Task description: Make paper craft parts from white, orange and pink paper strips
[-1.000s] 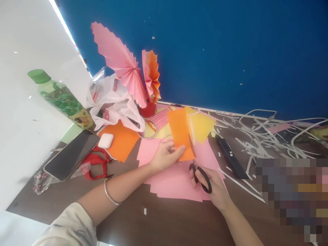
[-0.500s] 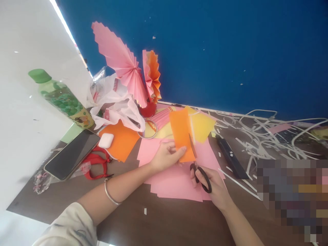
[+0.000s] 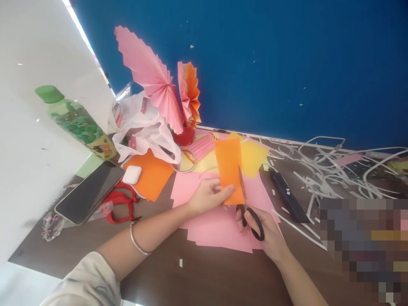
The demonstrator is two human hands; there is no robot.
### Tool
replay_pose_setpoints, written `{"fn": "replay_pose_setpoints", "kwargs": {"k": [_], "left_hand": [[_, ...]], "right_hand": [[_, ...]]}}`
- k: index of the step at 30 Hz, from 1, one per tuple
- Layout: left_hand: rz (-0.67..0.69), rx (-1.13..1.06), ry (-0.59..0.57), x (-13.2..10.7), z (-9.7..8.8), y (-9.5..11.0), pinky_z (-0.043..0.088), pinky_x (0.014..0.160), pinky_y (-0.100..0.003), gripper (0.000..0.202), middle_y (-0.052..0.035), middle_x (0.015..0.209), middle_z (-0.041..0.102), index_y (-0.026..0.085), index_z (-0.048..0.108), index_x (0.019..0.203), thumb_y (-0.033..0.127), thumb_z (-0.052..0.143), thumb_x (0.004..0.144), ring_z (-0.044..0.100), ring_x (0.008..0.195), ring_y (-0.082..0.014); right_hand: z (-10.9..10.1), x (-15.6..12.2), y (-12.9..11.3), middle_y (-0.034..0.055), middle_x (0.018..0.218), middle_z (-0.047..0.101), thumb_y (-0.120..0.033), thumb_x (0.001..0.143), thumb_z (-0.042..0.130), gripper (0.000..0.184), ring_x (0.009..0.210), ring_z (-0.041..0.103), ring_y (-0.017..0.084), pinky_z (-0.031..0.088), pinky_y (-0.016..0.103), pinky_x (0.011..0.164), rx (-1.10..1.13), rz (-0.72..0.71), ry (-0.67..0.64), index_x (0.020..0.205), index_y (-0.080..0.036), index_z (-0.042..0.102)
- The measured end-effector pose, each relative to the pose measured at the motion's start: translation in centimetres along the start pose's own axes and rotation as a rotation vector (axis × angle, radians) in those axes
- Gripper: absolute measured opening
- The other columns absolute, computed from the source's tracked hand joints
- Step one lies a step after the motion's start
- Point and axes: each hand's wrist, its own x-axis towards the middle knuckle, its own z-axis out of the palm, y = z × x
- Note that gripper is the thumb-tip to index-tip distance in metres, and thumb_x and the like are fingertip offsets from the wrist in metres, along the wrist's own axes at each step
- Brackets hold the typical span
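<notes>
Brown table (image 3: 204,278), scissors (image 3: 245,205) gripped, orange paper (image 3: 228,163) pinched

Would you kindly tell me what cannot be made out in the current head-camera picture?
In the head view:
- Part of the left hand: hidden behind the orange paper it holds.
- Contents of the white plastic bag: hidden by its folds.
- Print on the green-capped bottle: too small and blurred.
- Lower right area: masked by pixel blocks.
- Right forearm: cut off by the bottom edge.
</notes>
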Motion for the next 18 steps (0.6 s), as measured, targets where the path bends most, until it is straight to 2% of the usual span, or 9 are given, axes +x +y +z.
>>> {"fn": "replay_pose_setpoints", "kwargs": {"k": [6,12,18], "left_hand": [[-0.019,-0.002,0.014,-0.01,0.04,-0.19,0.044,0.044,-0.018,0.035,-0.0001,0.057,0.058,0.012,0.058,0.07,0.046,0.055,0.078,0.051,0.042,-0.0063],[0.006,0.044,-0.057,-0.12,0.01,0.16,0.045,0.047,-0.018,0.035,-0.0014,0.061,0.059,0.012,0.06,0.076,0.045,0.052,0.081,0.051,0.047,-0.0066],[-0.018,0.054,-0.048,-0.17,0.0,0.14,0.045,0.047,-0.018,0.035,-0.0007,0.06,0.057,0.011,0.059,0.074,0.044,0.051,0.081,0.052,0.048,-0.0069]], "right_hand": [[0.06,0.03,0.04,-0.0001,0.052,0.049,-0.054,0.081,0.045,0.042,0.052,0.045,0.013,0.035,0.026,0.05,0.005,0.01,0.022,0.062,-0.018,0.051],[-0.06,0.08,-0.09,0.0028,0.056,0.053,-0.057,0.081,0.043,0.045,0.054,0.048,0.015,0.038,0.027,0.05,-0.035,-0.069,0.008,0.061,-0.018,0.051],[-0.04,-0.02,-0.32,0.0015,0.054,0.052,-0.055,0.083,0.043,0.042,0.053,0.048,0.014,0.039,0.027,0.05,-0.044,-0.077,0.027,0.062,-0.018,0.051]]}}
